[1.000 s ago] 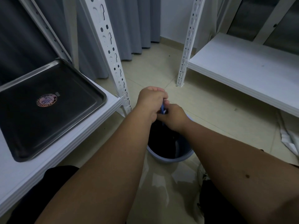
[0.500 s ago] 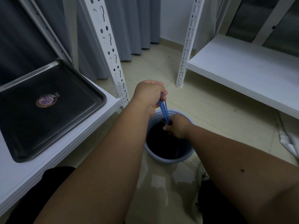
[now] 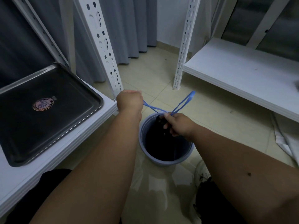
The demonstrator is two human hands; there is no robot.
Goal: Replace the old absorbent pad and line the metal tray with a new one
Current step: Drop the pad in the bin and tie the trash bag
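A dark metal tray point(image 3: 90, 92) with a round sticker lies bare on the white shelf at left; no pad shows in it. On the floor stands a blue-grey bin point(image 3: 163, 160) lined with a black bag point(image 3: 158, 143). My left hand point(image 3: 129, 101) is fisted on one blue drawstring loop point(image 3: 152, 108), pulled left above the bin. My right hand point(image 3: 178, 123) pinches the bag's gathered neck at the bin's rim. A second blue loop point(image 3: 186, 101) sticks up to the right, free of both hands.
White perforated shelf posts point(image 3: 103, 46) stand just behind my left hand. A low white shelf point(image 3: 242, 75) runs along the right. Grey curtains hang behind. White cloth or paper point(image 3: 288, 143) lies on the tiled floor at far right.
My hands were together over the bin. Since then the left hand has drawn a blue loop up and left, the right hand dropped to the bag neck, and a second loop sprang free.
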